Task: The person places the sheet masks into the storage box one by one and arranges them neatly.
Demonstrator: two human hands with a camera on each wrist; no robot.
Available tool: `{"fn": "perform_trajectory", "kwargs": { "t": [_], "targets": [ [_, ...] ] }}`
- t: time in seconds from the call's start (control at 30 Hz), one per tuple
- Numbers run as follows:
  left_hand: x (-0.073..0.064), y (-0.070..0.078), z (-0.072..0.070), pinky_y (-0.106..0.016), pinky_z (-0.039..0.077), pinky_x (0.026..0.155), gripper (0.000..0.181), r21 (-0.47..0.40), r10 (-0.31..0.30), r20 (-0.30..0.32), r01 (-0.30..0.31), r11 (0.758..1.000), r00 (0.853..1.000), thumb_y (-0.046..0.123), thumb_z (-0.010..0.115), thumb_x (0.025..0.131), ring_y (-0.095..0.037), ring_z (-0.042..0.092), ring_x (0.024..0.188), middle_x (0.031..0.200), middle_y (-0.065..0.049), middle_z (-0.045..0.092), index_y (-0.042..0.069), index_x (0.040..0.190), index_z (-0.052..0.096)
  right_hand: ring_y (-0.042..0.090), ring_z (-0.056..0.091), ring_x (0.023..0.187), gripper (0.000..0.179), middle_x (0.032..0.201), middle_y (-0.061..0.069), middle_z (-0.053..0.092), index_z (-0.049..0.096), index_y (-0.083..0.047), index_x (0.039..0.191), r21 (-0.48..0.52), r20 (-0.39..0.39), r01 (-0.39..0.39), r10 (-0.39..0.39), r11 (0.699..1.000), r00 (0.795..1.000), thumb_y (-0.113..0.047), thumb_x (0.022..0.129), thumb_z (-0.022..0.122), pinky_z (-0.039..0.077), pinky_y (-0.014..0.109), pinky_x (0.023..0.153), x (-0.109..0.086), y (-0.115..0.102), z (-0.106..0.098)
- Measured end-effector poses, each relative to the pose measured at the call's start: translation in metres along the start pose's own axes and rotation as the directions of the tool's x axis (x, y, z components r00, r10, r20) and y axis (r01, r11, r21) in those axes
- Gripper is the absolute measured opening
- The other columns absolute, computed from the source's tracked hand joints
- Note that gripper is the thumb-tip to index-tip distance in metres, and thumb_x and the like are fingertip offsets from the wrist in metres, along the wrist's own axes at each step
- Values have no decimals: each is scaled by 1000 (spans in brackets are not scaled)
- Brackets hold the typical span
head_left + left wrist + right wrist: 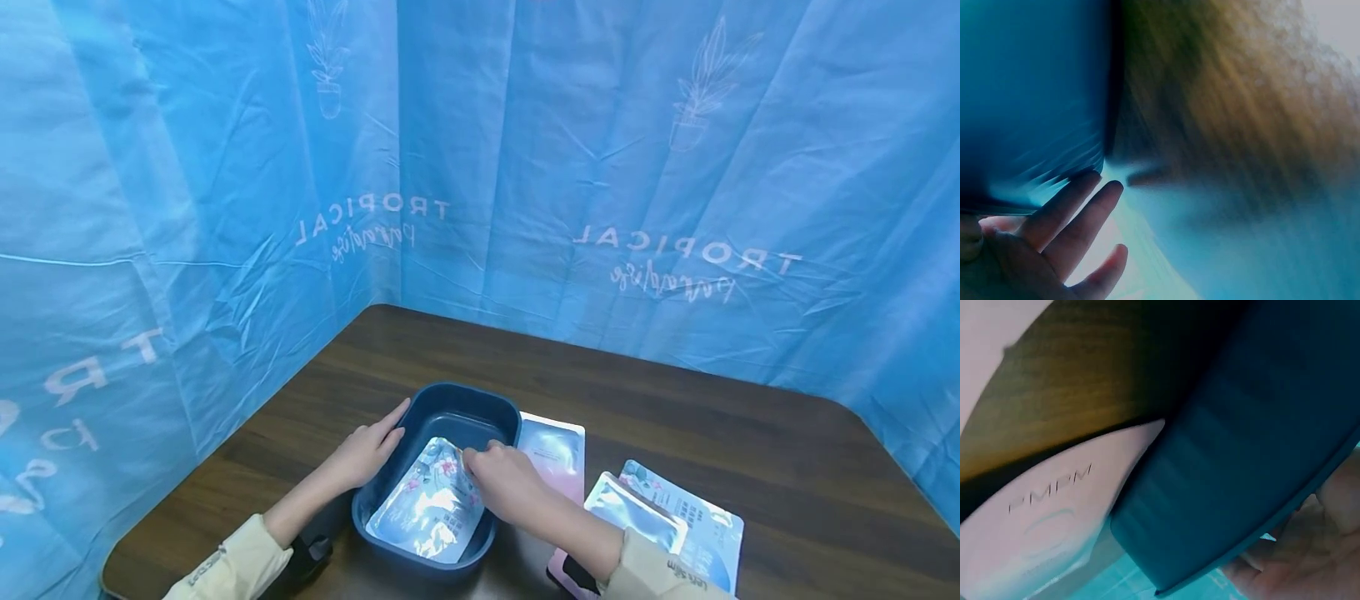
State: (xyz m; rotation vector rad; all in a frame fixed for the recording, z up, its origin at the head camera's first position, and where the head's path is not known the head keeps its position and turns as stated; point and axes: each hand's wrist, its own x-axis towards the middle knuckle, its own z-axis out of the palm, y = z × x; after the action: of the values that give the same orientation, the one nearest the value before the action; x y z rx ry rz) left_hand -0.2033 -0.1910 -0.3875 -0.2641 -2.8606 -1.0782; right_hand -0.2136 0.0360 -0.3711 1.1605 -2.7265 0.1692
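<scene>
A deep dark-blue plastic basin (461,400) stands on the table. Inside lies a shiny blue face mask packet (431,517) with pink flowers, tilted against the near end. My right hand (510,483) reaches over the basin's right wall and pinches the packet's upper right edge; its fingertips are partly hidden in the head view. With the thumb at the rim and the fingers along the outer wall, my left hand (363,454) holds the basin's left side. The left wrist view shows the left fingers (1075,234) spread against the basin (1035,94).
Right of the basin lies a pink-and-white packet (555,450), marked PMPM in the right wrist view. Farther right, a silvery packet (637,512) overlaps a blue flowered packet (701,525). Blue printed curtains (525,167) hang along the edges of the brown table (787,467).
</scene>
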Motion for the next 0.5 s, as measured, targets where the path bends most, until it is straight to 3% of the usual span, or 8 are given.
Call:
{"fn": "perform_trajectory", "kwargs": {
  "t": [0.13, 0.2, 0.27, 0.4, 0.5],
  "targets": [
    [0, 0, -1, -38, 51, 66, 48, 2, 5, -13, -5, 1000, 1000, 13, 46, 99, -21, 57, 60, 72, -6, 54, 0, 144, 32, 24, 57, 102, 38, 107, 7, 66, 63, -7, 116, 10, -59, 21, -21, 1000, 998, -20, 82, 73, 49, 37, 84, 0, 7, -5],
    [0, 0, -1, -41, 51, 71, 48, -1, 8, -12, -8, 1000, 1000, 13, 46, 99, -23, 60, 68, 73, -7, 55, 0, 144, 32, 27, 51, 115, 46, 119, 9, 61, 57, -6, 124, 92, -102, 14, -5, 996, 995, -20, 83, 72, 44, 43, 92, 0, 14, -12],
    [0, 0, -2, -41, 50, 74, 48, 0, 12, -9, -12, 1000, 1000, 13, 45, 99, -22, 61, 75, 74, -6, 55, 0, 144, 32, 29, 48, 118, 47, 122, 10, 59, 54, -5, 127, 188, -154, -6, 35, 982, 987, -17, 85, 71, 42, 47, 93, 2, 25, -21],
    [1, -1, -2, -35, 48, 62, 49, -14, 6, 14, -6, 1000, 1000, 14, 43, 100, -17, 53, 54, 64, -3, 44, 1, 145, 29, 30, 51, 113, 42, 118, 12, 60, 54, -4, 125, 338, -187, -116, 188, 934, 964, -13, 87, 68, 43, 47, 90, 6, 58, -35],
    [1, -1, -2, -32, 45, 56, 49, -20, 2, 18, -1, 1000, 1000, 14, 43, 100, -16, 45, 47, 63, -3, 43, 1, 146, 29, 33, 51, 113, 42, 120, 16, 58, 52, 0, 126, 382, -105, -224, 283, 897, 953, -12, 88, 66, 43, 48, 90, 6, 89, -33]
  ]
}}
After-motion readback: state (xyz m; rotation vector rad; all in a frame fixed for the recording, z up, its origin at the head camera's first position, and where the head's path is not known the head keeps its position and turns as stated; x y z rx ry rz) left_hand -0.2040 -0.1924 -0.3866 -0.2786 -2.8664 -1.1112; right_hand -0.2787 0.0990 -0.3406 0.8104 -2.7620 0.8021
